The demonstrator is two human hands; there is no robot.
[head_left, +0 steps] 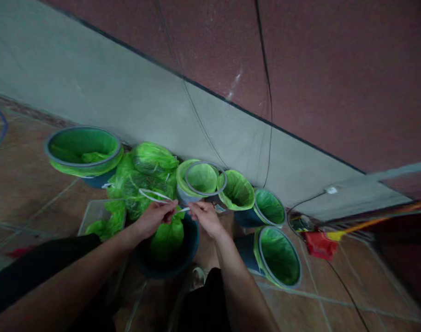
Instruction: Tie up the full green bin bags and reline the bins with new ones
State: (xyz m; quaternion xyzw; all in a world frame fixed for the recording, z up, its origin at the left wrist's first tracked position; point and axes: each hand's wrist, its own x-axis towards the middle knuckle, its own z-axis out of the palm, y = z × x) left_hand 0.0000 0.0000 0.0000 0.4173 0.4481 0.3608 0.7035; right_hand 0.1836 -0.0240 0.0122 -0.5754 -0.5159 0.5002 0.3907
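My left hand (158, 215) and my right hand (206, 216) are close together above a dark blue bin (192, 242). Both are closed on a white drawstring (183, 210), which runs taut between them. A loose loop of it sticks up to the left of my left hand. Below the hands, a gathered green bag (167, 237) hangs in the bin; how the string joins it is hard to make out. Just beyond the hands stands a grey bin with a green liner (186, 177), and a loose-looking grey ring (225, 182) lies across its top.
Stuffed green bags (144, 173) are heaped by the wall, beside a wide lined bin (82, 164). A clear tub (87, 216) holds green plastic. Several lined bins (279, 256) stand or tilt to the right. Farther right lie a red dustpan (321, 245) and a cable (346, 286).
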